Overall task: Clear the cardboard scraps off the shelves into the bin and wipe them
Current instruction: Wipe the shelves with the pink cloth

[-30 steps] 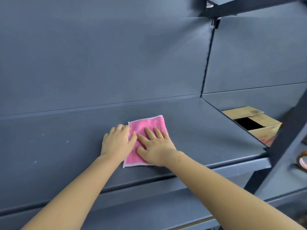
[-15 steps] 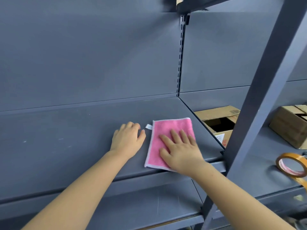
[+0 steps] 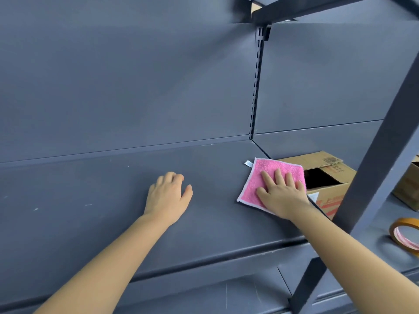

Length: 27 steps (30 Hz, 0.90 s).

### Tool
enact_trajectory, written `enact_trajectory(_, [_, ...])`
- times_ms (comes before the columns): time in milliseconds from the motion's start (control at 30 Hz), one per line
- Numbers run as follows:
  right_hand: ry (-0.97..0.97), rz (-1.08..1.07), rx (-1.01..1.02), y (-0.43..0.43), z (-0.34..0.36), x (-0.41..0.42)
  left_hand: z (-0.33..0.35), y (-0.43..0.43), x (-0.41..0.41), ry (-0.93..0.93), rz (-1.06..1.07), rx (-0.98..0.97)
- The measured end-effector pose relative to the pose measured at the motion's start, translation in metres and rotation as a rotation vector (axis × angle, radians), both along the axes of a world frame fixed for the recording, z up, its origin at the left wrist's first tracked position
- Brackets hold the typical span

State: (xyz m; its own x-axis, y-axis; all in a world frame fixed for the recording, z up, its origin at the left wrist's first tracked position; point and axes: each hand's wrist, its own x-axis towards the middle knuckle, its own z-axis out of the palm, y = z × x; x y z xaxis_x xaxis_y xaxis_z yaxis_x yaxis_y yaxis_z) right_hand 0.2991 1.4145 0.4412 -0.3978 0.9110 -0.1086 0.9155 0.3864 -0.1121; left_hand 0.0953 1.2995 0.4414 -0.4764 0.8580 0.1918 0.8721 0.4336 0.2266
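Now right hand (image 3: pixel 283 196) fingers flat on pink cloth (image 3: pixel 269 177), left hand (image 3: pixel 167 198) loosely curled on shelf (image 3: pixel 102 200)

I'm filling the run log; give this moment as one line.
step: wiping | right hand: flat on pink cloth | left hand: on shelf

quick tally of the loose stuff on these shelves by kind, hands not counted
pink cloth: 1, flat on the shelf under the right hand
cardboard boxes: 2, one open box past the shelf's right end, another cut off by the frame edge
tape roll: 1
total: 4
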Motion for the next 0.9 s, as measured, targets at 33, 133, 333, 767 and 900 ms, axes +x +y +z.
enact_trajectory(33, [0.003, 0.001, -0.004, 0.006, 0.001, -0.007, -0.002, 0.001, -0.001, -0.010, 0.004, 0.011])
enact_trajectory(133, [0.008, 0.030, -0.006, 0.023, 0.004, -0.031, -0.007, 0.003, -0.003, -0.008, 0.017, 0.056])
enact_trajectory(333, [0.012, 0.261, -0.003, 0.011, 0.003, -0.091, -0.013, 0.005, -0.006, 0.022, -0.001, 0.061])
enact_trajectory(767, [0.205, 0.158, -0.011, -0.015, 0.014, -0.059, -0.011, 0.000, -0.010, -0.043, -0.076, 0.092])
enact_trajectory(900, [0.043, 0.023, 0.071, 0.028, 0.005, -0.074, -0.014, 0.001, -0.012, -0.076, -0.074, 0.087])
